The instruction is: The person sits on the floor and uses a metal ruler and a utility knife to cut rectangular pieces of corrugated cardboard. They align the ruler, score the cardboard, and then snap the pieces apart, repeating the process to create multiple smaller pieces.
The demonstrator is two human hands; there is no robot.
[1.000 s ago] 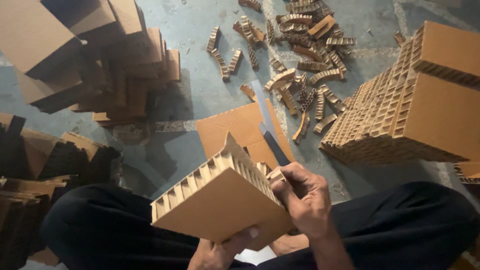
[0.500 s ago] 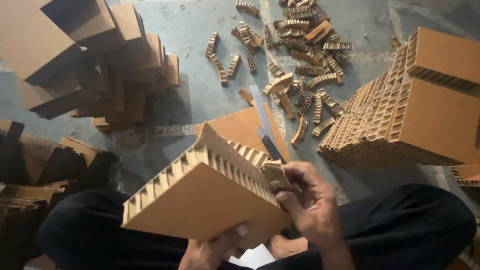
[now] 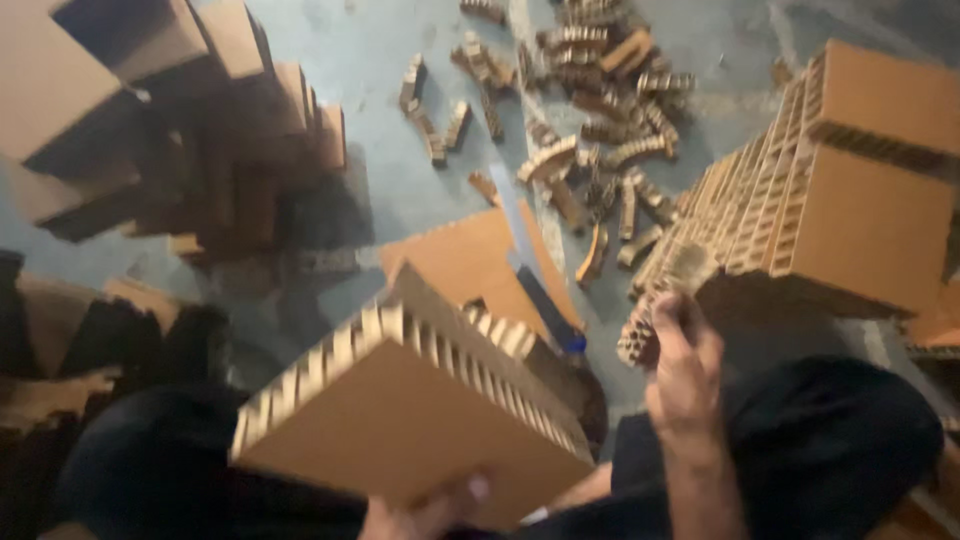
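— Biggest first?
— Grey concrete floor [image 3: 400,180], stained, running under everything. At right, a tall stack of honeycomb cardboard panels [image 3: 850,210], cut edges showing rows of open cells, flat tan faces turned toward the camera. At upper left, a heap of plain cardboard blocks [image 3: 150,120], leaning and partly in shadow. At far left, darker cardboard pieces [image 3: 60,350], blurred, hard to make out.
— Containers?
— No real container in view; only the open cells of the honeycomb, and nothing visible inside them.
— And in the hands?
— Held low in the middle, a honeycomb cardboard panel [image 3: 410,430], tilted, smooth tan face up, ragged toothed edge along the top and right side. Gripped at the bottom edge by the left hand [image 3: 430,515], fingers curled up over the face, only partly in frame. Behind it on the floor, a flat cardboard sheet [image 3: 460,260] with a blue-handled blade [image 3: 545,300] lying beside it.
— Smaller?
— Right hand [image 3: 685,360] lifted clear of the panel, clenched round a short honeycomb strip [image 3: 640,335], cells facing left. Strip just in front of the big stack, apart from the panel.
— Smallest?
— Scattered cut strips [image 3: 590,120] strewn over the floor at top centre, curved and straight, some overlapping.
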